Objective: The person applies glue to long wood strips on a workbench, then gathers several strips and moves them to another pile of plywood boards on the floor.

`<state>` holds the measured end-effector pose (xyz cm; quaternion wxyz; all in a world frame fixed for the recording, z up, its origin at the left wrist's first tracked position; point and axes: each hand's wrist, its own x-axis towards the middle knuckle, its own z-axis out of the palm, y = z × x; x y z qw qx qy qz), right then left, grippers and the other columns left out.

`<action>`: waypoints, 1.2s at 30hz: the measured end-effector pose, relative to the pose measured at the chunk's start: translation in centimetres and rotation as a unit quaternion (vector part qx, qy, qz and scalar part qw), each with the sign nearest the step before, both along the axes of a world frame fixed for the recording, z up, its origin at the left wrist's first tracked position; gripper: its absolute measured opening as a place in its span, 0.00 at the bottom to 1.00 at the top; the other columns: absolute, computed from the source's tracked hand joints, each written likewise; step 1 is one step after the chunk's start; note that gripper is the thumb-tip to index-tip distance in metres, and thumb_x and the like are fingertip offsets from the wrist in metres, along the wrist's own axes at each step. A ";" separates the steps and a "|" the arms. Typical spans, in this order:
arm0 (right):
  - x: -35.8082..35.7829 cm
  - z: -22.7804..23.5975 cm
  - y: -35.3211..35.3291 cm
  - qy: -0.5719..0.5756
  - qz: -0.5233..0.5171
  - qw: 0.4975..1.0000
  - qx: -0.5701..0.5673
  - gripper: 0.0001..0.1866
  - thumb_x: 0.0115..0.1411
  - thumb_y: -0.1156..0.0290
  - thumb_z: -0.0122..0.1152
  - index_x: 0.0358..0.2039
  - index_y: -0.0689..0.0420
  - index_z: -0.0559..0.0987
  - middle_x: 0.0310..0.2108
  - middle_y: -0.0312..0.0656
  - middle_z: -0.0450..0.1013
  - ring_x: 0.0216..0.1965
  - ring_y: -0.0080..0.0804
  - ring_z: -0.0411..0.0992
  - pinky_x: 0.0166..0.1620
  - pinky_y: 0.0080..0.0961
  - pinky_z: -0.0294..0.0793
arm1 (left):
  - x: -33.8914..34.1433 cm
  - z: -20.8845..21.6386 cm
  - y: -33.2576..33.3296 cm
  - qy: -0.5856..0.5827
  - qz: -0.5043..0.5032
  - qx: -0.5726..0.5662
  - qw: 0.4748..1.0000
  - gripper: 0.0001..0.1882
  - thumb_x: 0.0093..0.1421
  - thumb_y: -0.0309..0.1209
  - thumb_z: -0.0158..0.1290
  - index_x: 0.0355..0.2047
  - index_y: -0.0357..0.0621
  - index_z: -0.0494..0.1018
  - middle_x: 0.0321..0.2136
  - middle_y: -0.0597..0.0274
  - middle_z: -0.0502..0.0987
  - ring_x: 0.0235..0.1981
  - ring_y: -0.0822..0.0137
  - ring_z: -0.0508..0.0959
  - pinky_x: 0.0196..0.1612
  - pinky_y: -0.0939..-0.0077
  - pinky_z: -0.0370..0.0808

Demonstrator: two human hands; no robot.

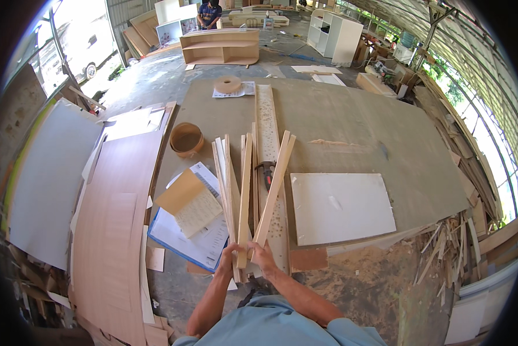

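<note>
Near the table's front edge, my left hand (229,256) is closed around the lower ends of several long wooden strips (244,202), which fan out away from me. Close beside it, my right hand (263,258) is wrapped round the bottom of a pair of light wooden strips (276,184) that lean to the right. Behind the strips runs a long narrow board (266,115) with a speckled face. On that board lies a hammer (268,177) with a red and black handle, partly covered by the strips. Fingertips behind the wood are hidden.
Left of the strips lie an open notebook (197,216), a blue clipboard (181,245) and a brown banding roll (186,139). A white panel (342,207) rests at right. Pinkish panels (115,213) stand left; scrap wood (443,248) piles up right. A person (209,14) is far off.
</note>
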<state>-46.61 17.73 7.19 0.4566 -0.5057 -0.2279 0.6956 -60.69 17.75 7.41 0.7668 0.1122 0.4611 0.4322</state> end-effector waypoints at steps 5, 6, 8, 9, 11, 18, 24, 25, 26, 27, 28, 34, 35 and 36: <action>0.8 -0.1 -0.1 -0.107 -0.007 0.994 0.006 0.28 0.60 0.67 0.62 0.59 0.59 0.66 0.49 0.44 0.72 0.48 0.32 0.73 0.50 0.30 0.75 | 0.6 -1.4 0.2 0.004 -0.052 -0.019 0.998 0.28 0.51 0.38 0.52 0.49 0.32 0.71 0.35 0.48 0.78 0.30 0.57 0.80 0.34 0.66 0.81; 1.3 -0.6 -0.3 -0.137 0.000 0.990 0.014 0.28 0.60 0.67 0.62 0.59 0.59 0.65 0.49 0.44 0.72 0.48 0.32 0.73 0.50 0.30 0.75 | 0.9 -0.9 0.3 0.006 -0.062 -0.026 0.998 0.28 0.51 0.38 0.52 0.49 0.32 0.71 0.35 0.48 0.78 0.30 0.57 0.80 0.34 0.67 0.81; 2.0 -0.9 -0.2 -0.116 0.012 0.993 0.002 0.28 0.60 0.67 0.61 0.59 0.59 0.65 0.50 0.44 0.72 0.48 0.33 0.73 0.51 0.30 0.75 | 1.8 -0.7 0.4 0.026 -0.049 -0.032 0.998 0.26 0.51 0.38 0.52 0.46 0.32 0.73 0.33 0.50 0.78 0.30 0.57 0.80 0.35 0.66 0.81; 2.2 -0.7 0.0 -0.105 0.019 0.994 -0.003 0.28 0.60 0.67 0.61 0.59 0.59 0.65 0.50 0.44 0.72 0.49 0.33 0.73 0.51 0.30 0.75 | 1.8 -0.5 0.3 0.029 -0.045 -0.027 0.998 0.25 0.51 0.38 0.52 0.45 0.32 0.73 0.33 0.50 0.78 0.30 0.57 0.80 0.35 0.66 0.81; 1.8 0.2 -0.2 -0.049 0.004 0.999 -0.007 0.28 0.61 0.67 0.61 0.60 0.59 0.65 0.50 0.45 0.72 0.50 0.34 0.73 0.52 0.31 0.75 | 1.8 0.2 -0.1 0.036 -0.038 -0.021 0.998 0.24 0.50 0.38 0.52 0.44 0.33 0.73 0.32 0.51 0.77 0.29 0.57 0.80 0.35 0.66 0.80; 1.9 0.9 -0.1 -0.028 0.019 0.999 -0.028 0.29 0.62 0.67 0.60 0.61 0.58 0.62 0.51 0.44 0.71 0.53 0.34 0.72 0.54 0.32 0.74 | 0.7 -2.3 0.5 -0.001 -0.068 -0.052 0.996 0.26 0.51 0.38 0.54 0.48 0.36 0.71 0.34 0.52 0.77 0.30 0.59 0.78 0.32 0.66 0.78; 2.6 -0.4 -0.2 -0.160 0.064 0.985 -0.008 0.29 0.63 0.65 0.61 0.61 0.60 0.63 0.52 0.45 0.71 0.53 0.33 0.71 0.56 0.29 0.71 | 1.6 -0.9 0.3 -0.016 -0.038 -0.012 0.999 0.27 0.54 0.33 0.52 0.54 0.35 0.69 0.37 0.52 0.77 0.33 0.60 0.80 0.34 0.67 0.80; 2.8 -1.0 -0.4 -0.142 0.052 0.989 0.006 0.28 0.64 0.63 0.61 0.60 0.61 0.65 0.51 0.45 0.72 0.52 0.33 0.72 0.55 0.28 0.71 | 1.7 -1.0 0.3 -0.011 -0.035 0.006 0.999 0.28 0.54 0.32 0.52 0.55 0.36 0.67 0.38 0.52 0.77 0.34 0.60 0.80 0.35 0.67 0.81; 2.8 0.5 -0.6 -0.123 0.041 0.991 0.022 0.28 0.64 0.62 0.62 0.59 0.62 0.66 0.51 0.45 0.73 0.51 0.32 0.73 0.54 0.28 0.72 | 1.9 -0.8 0.4 -0.006 -0.030 0.024 0.999 0.29 0.53 0.31 0.52 0.57 0.38 0.65 0.40 0.52 0.76 0.35 0.60 0.80 0.35 0.68 0.81; 2.9 1.3 -0.7 -0.105 0.031 0.993 0.037 0.28 0.64 0.61 0.62 0.58 0.63 0.68 0.50 0.45 0.74 0.50 0.32 0.74 0.53 0.27 0.73 | 2.0 -0.7 0.4 -0.002 -0.025 0.041 0.999 0.30 0.53 0.29 0.51 0.59 0.39 0.64 0.41 0.51 0.76 0.36 0.59 0.80 0.35 0.68 0.81; 3.0 1.1 -0.6 -0.055 0.048 0.997 0.036 0.29 0.68 0.58 0.60 0.62 0.60 0.65 0.55 0.45 0.70 0.56 0.31 0.70 0.58 0.28 0.69 | 1.7 -1.2 0.7 -0.021 -0.032 0.050 0.998 0.32 0.56 0.27 0.52 0.62 0.42 0.60 0.44 0.51 0.75 0.38 0.59 0.80 0.37 0.68 0.82; 3.7 2.7 -0.4 0.009 0.039 0.997 0.067 0.28 0.69 0.60 0.58 0.64 0.60 0.64 0.54 0.42 0.71 0.55 0.29 0.70 0.58 0.27 0.69 | 3.0 -0.5 0.8 -0.077 -0.024 0.114 0.990 0.26 0.61 0.28 0.52 0.60 0.37 0.63 0.45 0.53 0.76 0.41 0.60 0.81 0.42 0.67 0.82; 3.7 3.0 -0.4 0.019 0.054 0.996 0.073 0.28 0.70 0.61 0.58 0.64 0.60 0.64 0.55 0.42 0.71 0.55 0.29 0.70 0.58 0.27 0.69 | 2.8 -0.1 0.6 -0.085 -0.031 0.120 0.989 0.26 0.61 0.28 0.52 0.59 0.36 0.63 0.45 0.53 0.76 0.41 0.61 0.81 0.42 0.67 0.82; 3.8 3.2 -0.7 0.055 0.055 0.994 0.073 0.27 0.70 0.62 0.57 0.64 0.59 0.64 0.55 0.41 0.70 0.56 0.28 0.69 0.59 0.27 0.68 | 3.0 0.3 0.1 -0.077 -0.009 0.125 0.989 0.25 0.61 0.27 0.52 0.58 0.36 0.65 0.44 0.52 0.76 0.41 0.60 0.81 0.42 0.67 0.83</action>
